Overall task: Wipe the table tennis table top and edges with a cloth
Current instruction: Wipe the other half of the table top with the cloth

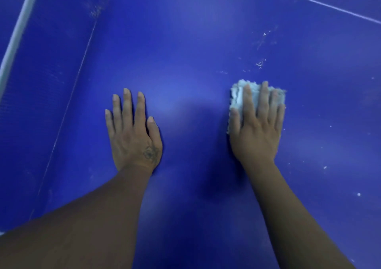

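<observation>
The right hand (256, 128) lies flat and wide, pressing the cloth (239, 95) on the blue worktop (195, 52). The cloth looks soft, light and floppy, so push from on top. The left hand (132, 132) rests flat and empty nearby

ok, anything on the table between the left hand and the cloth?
No. In the head view, only bare blue table top lies between the flat left hand and the cloth under the right hand.

Right hand (256, 128) presses cloth (237, 95) flat on blue table (195, 52); left hand (132, 132) alongside.
</observation>
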`<state>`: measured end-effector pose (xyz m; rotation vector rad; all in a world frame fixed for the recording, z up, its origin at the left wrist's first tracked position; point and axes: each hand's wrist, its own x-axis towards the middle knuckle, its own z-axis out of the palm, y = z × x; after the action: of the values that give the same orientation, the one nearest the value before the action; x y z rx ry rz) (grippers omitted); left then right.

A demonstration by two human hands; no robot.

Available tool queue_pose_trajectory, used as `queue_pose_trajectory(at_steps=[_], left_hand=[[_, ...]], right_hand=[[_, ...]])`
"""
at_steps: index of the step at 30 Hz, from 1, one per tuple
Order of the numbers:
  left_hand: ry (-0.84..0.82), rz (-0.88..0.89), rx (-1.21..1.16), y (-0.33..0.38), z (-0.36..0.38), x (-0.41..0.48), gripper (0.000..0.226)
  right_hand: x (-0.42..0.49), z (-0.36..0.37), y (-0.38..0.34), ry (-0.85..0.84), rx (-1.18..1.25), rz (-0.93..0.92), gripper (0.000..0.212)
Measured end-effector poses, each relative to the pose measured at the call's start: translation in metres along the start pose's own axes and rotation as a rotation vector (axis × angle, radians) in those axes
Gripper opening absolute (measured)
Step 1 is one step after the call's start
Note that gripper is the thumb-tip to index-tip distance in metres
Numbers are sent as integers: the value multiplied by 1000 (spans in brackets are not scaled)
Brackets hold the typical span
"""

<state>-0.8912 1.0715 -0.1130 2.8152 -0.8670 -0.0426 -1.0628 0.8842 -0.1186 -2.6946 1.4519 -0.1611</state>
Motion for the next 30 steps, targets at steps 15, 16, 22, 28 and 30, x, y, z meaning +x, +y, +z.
queue_pose_trajectory(at_steps=[15,16,22,28,30], left_hand=[[-9,9,30,-2,3,3,64],[-29,6,29,0,2,3,65],[-83,-25,24,13,-3,13,68],[-11,-22,7,74,16,83,67],[23,-17,16,75,24,93,66]], right_hand=[[104,17,-89,83,36,-116,56],[104,14,-70,66,14,-47,57],[76,-10,-8,-107,-67,181,63],[115,6,-90,-52,1,-40,60],[147,15,-113,2,55,-84,59]])
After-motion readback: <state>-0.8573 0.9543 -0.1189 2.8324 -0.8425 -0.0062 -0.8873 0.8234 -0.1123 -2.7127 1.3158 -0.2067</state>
